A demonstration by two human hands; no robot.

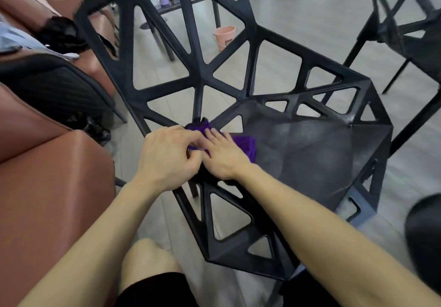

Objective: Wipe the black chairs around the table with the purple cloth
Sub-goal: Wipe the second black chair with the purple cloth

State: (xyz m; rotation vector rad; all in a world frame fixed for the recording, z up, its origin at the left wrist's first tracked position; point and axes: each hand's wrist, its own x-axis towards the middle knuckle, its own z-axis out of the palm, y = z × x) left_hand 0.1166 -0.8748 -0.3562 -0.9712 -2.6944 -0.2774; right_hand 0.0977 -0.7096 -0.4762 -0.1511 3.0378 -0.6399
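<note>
Soft, light and likely to bunch, the purple cloth (pixel 245 148) sits at the left edge of the black chair (pixel 310 158) seat, where the left hand (pixel 167 156) pinches a fold with curled fingers and the right hand (pixel 223 156) presses it with straight fingers, probably the surest hold.

Matt black plastic chair (pixel 310 154) w/ dusty seat, soft purple cloth (pixel 243 145), glossy brown leather seat (pixel 47 187).
</note>
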